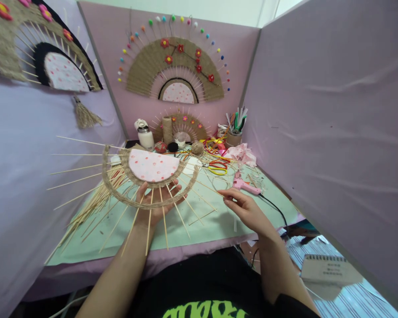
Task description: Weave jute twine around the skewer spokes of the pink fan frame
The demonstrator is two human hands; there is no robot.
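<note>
A half-round fan frame (154, 165) is held over the table, its pink-dotted white centre edged with twine and thin bamboo sticks spreading outward. A second twine band (146, 206) runs across the sticks partway along. My left hand (155, 205) supports the frame from beneath, fingers curled up behind the twine edge. On the right, my right hand (240, 205) pinches the outer end of one bamboo stick (204, 184) of the frame between thumb and fingers. Near that hand lies a pink glue gun (246, 185) with a black cord.
Loose bamboo sticks (89, 210) lie in a bundle on the left. Scissors (218, 168), balls of twine (197, 148), a white jar (145, 138) and a tool pot (234, 138) stand farther back. Finished fans (135, 70) hang on the cloth-covered walls. A notebook (330, 270) lies lower right.
</note>
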